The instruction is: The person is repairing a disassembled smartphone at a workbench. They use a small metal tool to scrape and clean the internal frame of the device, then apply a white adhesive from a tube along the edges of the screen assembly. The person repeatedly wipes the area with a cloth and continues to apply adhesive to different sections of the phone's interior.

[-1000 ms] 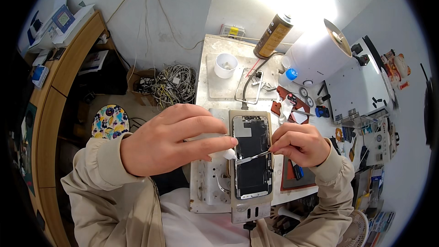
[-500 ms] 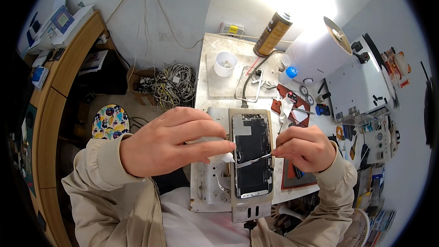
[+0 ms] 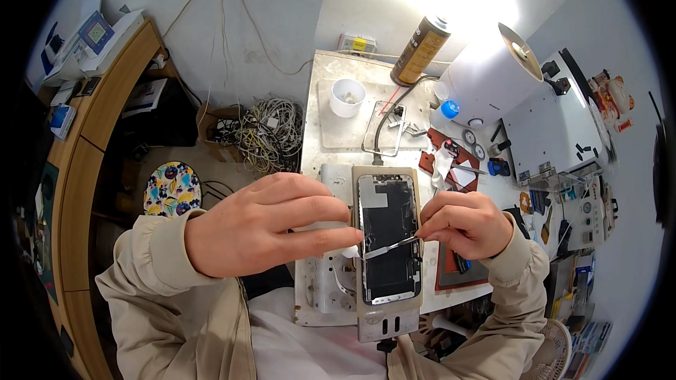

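A phone screen assembly [image 3: 387, 274], black with a pale rim and its inner side up, lies on a narrow metal plate device [image 3: 377, 329]. My right hand [image 3: 466, 223] pinches a thin metal pry tool [image 3: 391, 246], which slants across the assembly with its flat tip by the left edge. From the left, my left hand [image 3: 271, 225] reaches over, fingers curled around a small white nozzle bottle [image 3: 350, 252]. Most of the bottle is hidden under the hand. Its white tip points at the assembly's left edge, close to the tool's flat end.
Beyond the device lie a metal frame [image 3: 369, 142] and a cable. A white cup [image 3: 347, 98], a spray can [image 3: 421, 51] and a blue-capped bottle [image 3: 448, 110] stand farther back. Small tools crowd the right side. Bundled cables [image 3: 271, 134] sit on the floor at left.
My left hand and the bottle's white tip have shifted slightly down toward me. The right hand has barely moved, and the pry tool stays across the screen assembly.
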Available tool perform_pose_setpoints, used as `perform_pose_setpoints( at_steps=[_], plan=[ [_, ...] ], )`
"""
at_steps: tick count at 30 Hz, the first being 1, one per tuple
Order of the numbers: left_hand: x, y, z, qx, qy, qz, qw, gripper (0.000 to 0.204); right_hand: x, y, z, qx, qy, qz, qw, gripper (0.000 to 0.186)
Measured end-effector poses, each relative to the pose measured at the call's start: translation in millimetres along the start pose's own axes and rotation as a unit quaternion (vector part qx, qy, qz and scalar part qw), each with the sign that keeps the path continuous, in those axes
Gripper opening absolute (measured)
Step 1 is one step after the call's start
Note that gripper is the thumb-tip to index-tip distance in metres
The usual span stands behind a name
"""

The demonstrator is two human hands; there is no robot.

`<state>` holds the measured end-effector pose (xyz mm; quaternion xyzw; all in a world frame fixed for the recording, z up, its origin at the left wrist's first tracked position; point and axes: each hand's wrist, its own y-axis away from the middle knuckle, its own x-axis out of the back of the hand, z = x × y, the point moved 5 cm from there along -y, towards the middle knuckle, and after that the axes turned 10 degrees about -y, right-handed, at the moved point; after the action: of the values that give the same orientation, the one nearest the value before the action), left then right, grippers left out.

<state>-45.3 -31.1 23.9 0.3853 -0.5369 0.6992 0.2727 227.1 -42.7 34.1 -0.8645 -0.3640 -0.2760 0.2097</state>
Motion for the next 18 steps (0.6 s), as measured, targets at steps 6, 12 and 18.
perform_pose_setpoints(
  at_steps=[6,12,18],
  plan=[
    [-1.2,-0.4,0.9,-0.007,-0.019,0.002,1.0,0.046,1.0,-1.2,-0.1,-0.008,-0.01,-0.009,1.0,0.01],
    [1.4,-1.9,1.7,-0.014,-0.036,-0.003,0.999,0.045,1.0,-1.0,2.0,-0.004,-0.017,-0.009,1.0,0.01],
    [3.1,-3.5,4.0,-0.018,-0.052,0.009,0.998,0.043,1.1,-2.1,0.4,0.003,-0.016,-0.007,1.0,0.008]
  ],
)
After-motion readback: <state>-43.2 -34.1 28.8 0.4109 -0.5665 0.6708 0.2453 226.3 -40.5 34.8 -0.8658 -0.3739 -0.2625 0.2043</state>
